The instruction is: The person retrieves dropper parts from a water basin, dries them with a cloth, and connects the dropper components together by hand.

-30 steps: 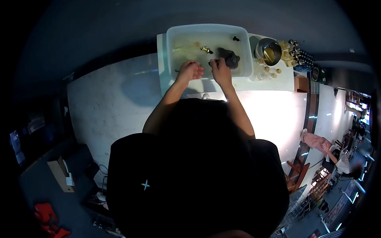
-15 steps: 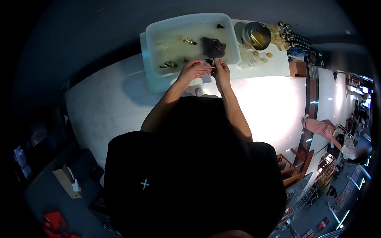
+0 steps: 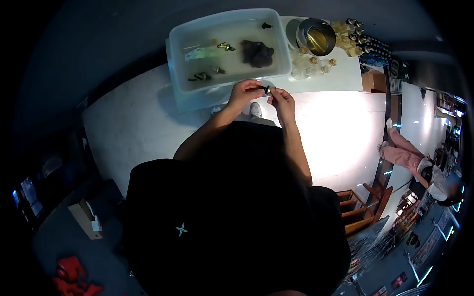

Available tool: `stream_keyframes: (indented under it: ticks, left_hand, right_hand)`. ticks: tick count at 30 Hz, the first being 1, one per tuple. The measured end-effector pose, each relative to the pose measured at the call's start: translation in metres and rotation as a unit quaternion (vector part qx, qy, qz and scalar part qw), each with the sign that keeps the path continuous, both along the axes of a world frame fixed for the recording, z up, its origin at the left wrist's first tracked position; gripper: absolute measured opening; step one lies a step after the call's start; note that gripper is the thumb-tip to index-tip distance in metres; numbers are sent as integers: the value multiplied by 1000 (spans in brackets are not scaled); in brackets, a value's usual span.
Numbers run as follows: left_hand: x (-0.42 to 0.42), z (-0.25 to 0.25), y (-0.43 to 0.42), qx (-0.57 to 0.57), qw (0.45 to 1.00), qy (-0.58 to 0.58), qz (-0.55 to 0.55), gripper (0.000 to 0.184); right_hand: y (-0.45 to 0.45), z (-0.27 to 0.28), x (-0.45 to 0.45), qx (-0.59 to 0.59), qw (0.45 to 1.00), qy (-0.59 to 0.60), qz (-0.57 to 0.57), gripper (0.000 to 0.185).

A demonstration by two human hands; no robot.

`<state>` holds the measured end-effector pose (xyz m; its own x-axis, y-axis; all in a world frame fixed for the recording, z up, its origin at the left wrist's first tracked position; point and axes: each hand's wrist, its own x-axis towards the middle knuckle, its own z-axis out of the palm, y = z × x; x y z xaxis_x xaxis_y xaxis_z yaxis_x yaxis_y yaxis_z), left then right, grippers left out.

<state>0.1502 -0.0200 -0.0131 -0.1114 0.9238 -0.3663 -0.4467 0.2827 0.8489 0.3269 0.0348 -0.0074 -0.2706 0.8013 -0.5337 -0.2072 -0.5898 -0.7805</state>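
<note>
A small black-and-gold bottle pourer (image 3: 267, 90) is held between my hands, just in front of the tub's near rim. My left hand (image 3: 243, 93) pinches its dark end, while the fingertips of my right hand (image 3: 282, 101) close on the gold end. Beyond them stands a translucent plastic tub (image 3: 224, 84) of cloudy water. In it lie a gold-and-black pourer (image 3: 226, 47), a few dark metal pieces (image 3: 201, 76) at the near left, a small black piece (image 3: 267, 25) at the far right and a dark wet cloth (image 3: 257, 54).
The tub stands on a white table (image 3: 340, 81). Right of it are a metal pot (image 3: 302, 37) with yellowish contents, several small glass bottles (image 3: 310, 71) and rows of dark-topped bottles (image 3: 351, 37). A wooden rack (image 3: 358, 212) stands at right. A person in pink trousers (image 3: 400, 153) is farther right.
Both hands have drawn back from over the tub to its near edge, keeping the pourer between them. The camera view has shifted slightly. At right, the other person's legs have changed position.
</note>
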Motion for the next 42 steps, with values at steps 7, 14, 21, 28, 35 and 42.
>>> stream_keyframes:
  ticks: [7, 14, 21, 28, 35, 42]
  left_hand:
    - [32, -13, 12, -90, 993, -73, -26, 53]
    - [52, -29, 36, -150, 986, 9, -72, 49]
    - [50, -29, 34, -160, 986, 21, 30, 41]
    - [24, -27, 23, -133, 982, 132, 1, 35]
    - [-6, -29, 15, -27, 974, 195, -111, 34]
    - [-45, 43, 17, -59, 979, 185, -57, 24]
  right_hand:
    - [23, -35, 58, -108, 993, 36, -7, 17]
    - [53, -86, 75, -154, 988, -22, -5, 13]
    - [66, -141, 63, -187, 972, 104, -100, 19]
    - [57, -121, 48, -37, 992, -73, -94, 23]
    - [57, -112, 36, 89, 960, -251, -86, 40]
    - [55, 3, -10, 235, 947, -171, -138, 18]
